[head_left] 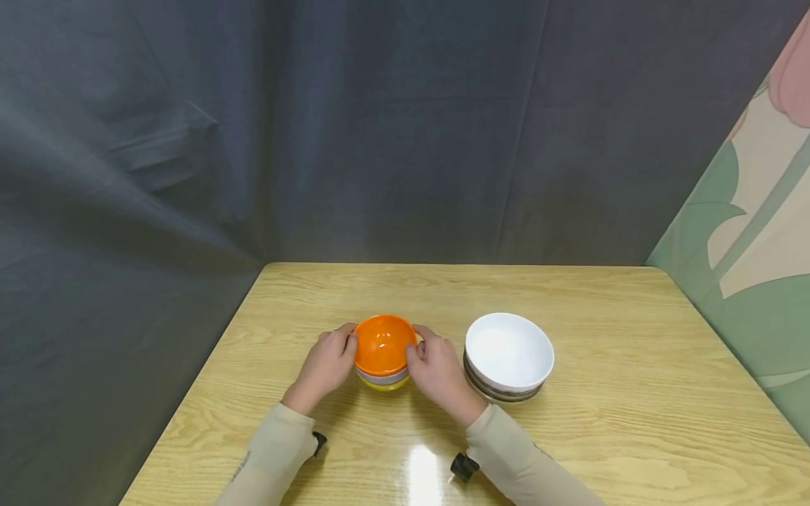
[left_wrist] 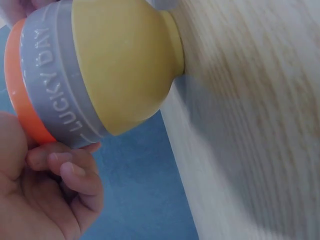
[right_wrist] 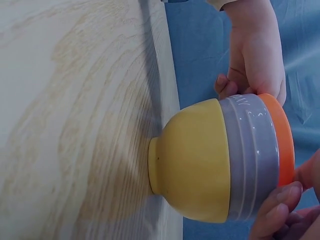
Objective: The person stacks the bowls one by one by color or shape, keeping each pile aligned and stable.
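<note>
Three nested bowls form a small stack: an orange bowl [head_left: 384, 344] on top, a grey bowl [left_wrist: 55, 75] with raised "LUCKY DAY" lettering in the middle, and a yellow bowl [right_wrist: 195, 160] at the bottom. The yellow bowl's foot appears to rest on the wooden table. At the left side of the orange rim, my left hand [head_left: 325, 365] pinches with thumb and fingers. My right hand [head_left: 439, 369] pinches the opposite side of that rim, thumb at the inner edge. In both wrist views, curled fingers sit by the orange and grey bands.
Right of my right hand stands another stack, a larger white bowl [head_left: 509, 351] over dark-rimmed bowls [head_left: 500, 395]. The wooden table [head_left: 633, 393] runs back to a dark grey cloth [head_left: 405, 140]. A floral-patterned cloth [head_left: 759, 281] hangs along the right edge.
</note>
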Demonstrator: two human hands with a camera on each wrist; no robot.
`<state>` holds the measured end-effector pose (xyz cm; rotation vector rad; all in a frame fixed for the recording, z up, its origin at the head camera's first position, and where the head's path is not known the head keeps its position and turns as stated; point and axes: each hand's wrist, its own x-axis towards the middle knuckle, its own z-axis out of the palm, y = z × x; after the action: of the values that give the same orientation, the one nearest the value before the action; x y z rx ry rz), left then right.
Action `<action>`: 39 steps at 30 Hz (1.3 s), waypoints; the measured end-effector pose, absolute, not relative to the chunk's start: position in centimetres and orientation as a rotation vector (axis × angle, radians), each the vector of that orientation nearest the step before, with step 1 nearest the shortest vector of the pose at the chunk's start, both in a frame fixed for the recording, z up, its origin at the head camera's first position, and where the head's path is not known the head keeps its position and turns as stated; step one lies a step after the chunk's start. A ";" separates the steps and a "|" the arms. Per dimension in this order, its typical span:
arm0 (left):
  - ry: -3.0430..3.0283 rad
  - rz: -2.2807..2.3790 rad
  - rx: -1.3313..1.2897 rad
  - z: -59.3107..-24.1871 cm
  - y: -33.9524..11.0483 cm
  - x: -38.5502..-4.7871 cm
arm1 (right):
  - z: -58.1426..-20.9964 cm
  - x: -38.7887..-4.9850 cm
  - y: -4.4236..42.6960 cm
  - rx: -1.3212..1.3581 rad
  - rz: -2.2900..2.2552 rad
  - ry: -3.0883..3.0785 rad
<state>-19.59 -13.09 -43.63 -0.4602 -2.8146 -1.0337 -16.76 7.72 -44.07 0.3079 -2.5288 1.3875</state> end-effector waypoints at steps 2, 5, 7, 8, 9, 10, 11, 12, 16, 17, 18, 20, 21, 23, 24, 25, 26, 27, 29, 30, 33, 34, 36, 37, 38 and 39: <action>-2.823 -1.023 -0.466 -43.5 -13.1 -19.6 | -44.1 -16.8 7.7 0.306 1.373 -2.533; -2.844 -1.004 -0.474 -43.2 -13.1 -19.5 | -44.2 -16.9 7.7 0.301 1.350 -2.544; -2.855 -0.996 -0.482 -43.1 -13.1 -19.5 | -44.2 -16.9 7.7 0.291 1.337 -2.552; -2.859 -0.992 -0.485 -43.1 -13.1 -19.5 | -44.2 -16.9 7.7 0.289 1.331 -2.552; -2.862 -0.989 -0.489 -43.0 -13.1 -19.5 | -44.2 -16.8 7.7 0.287 1.328 -2.552; -2.863 -0.986 -0.493 -43.0 -13.1 -19.5 | -44.2 -16.8 7.7 0.287 1.323 -2.551; -2.863 -0.984 -0.497 -43.0 -13.1 -19.5 | -44.2 -16.8 7.7 0.286 1.318 -2.550; -2.862 -0.982 -0.501 -43.0 -13.1 -19.5 | -44.2 -16.8 7.7 0.286 1.317 -2.550; -2.863 -0.978 -0.505 -42.9 -13.2 -19.6 | -44.0 -16.8 7.7 0.280 1.325 -2.566; -2.866 -0.980 -0.501 -43.0 -13.2 -19.6 | -44.0 -16.8 7.7 0.275 1.328 -2.574; -2.871 -0.982 -0.494 -43.0 -13.3 -19.6 | -44.1 -16.8 7.7 0.271 1.332 -2.580; -2.882 -0.982 -0.476 -43.0 -13.3 -19.6 | -44.1 -16.8 7.8 0.261 1.346 -2.590; -2.887 -0.980 -0.466 -43.0 -13.3 -19.6 | -44.2 -16.7 7.8 0.263 1.347 -2.592; -2.894 -0.971 -0.448 -43.1 -13.3 -19.6 | -44.3 -16.7 7.8 0.258 1.360 -2.598; -2.896 -0.966 -0.442 -43.1 -13.3 -19.6 | -44.3 -16.7 7.8 0.258 1.365 -2.600; -2.897 -0.962 -0.437 -43.1 -13.3 -19.6 | -44.3 -16.6 7.8 0.258 1.371 -2.604; -2.895 -0.957 -0.433 -43.1 -13.3 -19.6 | -44.4 -16.6 7.8 0.258 1.367 -2.610; -2.893 -0.955 -0.428 -43.2 -13.3 -19.6 | -44.4 -16.6 7.8 0.260 1.365 -2.613; -2.888 -0.961 -0.423 -43.2 -13.2 -19.5 | -44.5 -16.6 7.8 0.257 1.362 -2.620; -2.884 -0.961 -0.420 -43.2 -13.2 -19.5 | -44.5 -16.6 7.8 0.258 1.357 -2.623; -2.867 -0.962 -0.420 -43.3 -13.1 -19.5 | -44.5 -16.6 7.7 0.258 1.344 -2.625; -2.862 -0.963 -0.423 -43.3 -13.1 -19.4 | -44.5 -16.6 7.8 0.257 1.338 -2.626; -2.852 -0.956 -0.431 -43.3 -13.1 -19.4 | -44.5 -16.6 7.8 0.255 1.328 -2.627; -2.848 -0.953 -0.438 -43.3 -13.1 -19.4 | -44.4 -16.6 7.8 0.255 1.326 -2.625; -2.845 -0.949 -0.444 -43.3 -13.1 -19.4 | -44.4 -16.6 7.8 0.254 1.322 -2.625; -2.841 -0.947 -0.448 -43.3 -13.1 -19.5 | -44.4 -16.6 7.8 0.254 1.321 -2.624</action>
<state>-19.46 -13.09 -43.34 -0.4476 -2.8409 -0.9466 -16.61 7.75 -44.44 0.2539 -2.6239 1.3211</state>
